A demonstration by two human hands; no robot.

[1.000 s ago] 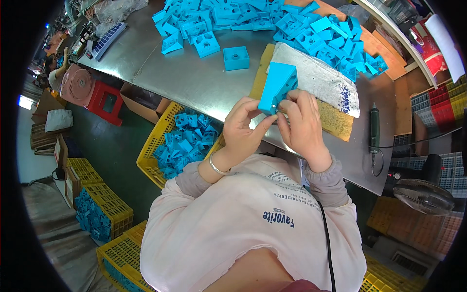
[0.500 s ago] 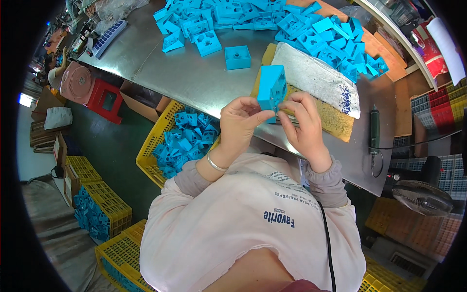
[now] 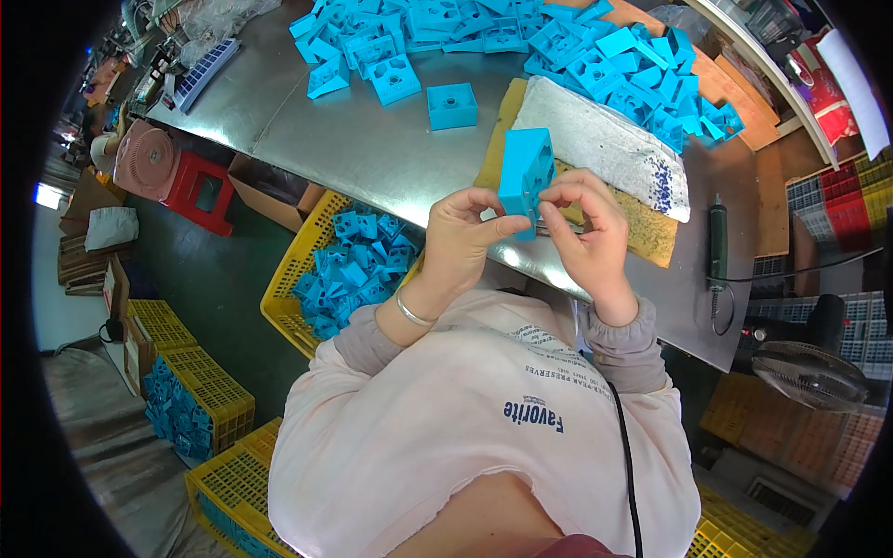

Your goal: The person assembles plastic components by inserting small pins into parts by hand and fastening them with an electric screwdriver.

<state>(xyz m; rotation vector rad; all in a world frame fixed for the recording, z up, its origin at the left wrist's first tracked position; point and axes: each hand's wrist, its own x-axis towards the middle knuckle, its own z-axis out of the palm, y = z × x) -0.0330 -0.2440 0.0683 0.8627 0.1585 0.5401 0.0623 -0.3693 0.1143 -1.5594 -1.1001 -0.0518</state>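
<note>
A blue plastic box-shaped part point(image 3: 523, 172) is held up on edge over the near side of the metal table. My left hand point(image 3: 460, 232) grips its lower left side between thumb and fingers. At its right face, which has round openings, my right hand point(image 3: 593, 237) has thumb and forefinger drawn together. Whether a small piece sits between those fingertips cannot be made out. Below and behind the part lie a yellow pad point(image 3: 659, 244) and a white cloth point(image 3: 595, 130) scattered with tiny dark blue bits. One similar blue part point(image 3: 452, 107) rests alone nearby.
A heap of blue parts point(image 3: 446, 23) covers the table's far side. A green corded hand tool point(image 3: 717, 237) lies at the right. Yellow crates point(image 3: 279, 288) of blue parts stand at the left. Beyond are a pink fan point(image 3: 146, 160), a red stool point(image 3: 200, 191) and a dark fan point(image 3: 807, 377).
The held part has shifted slightly to the right and its holed face is turned a little more toward view. My right hand has moved slightly right with it.
</note>
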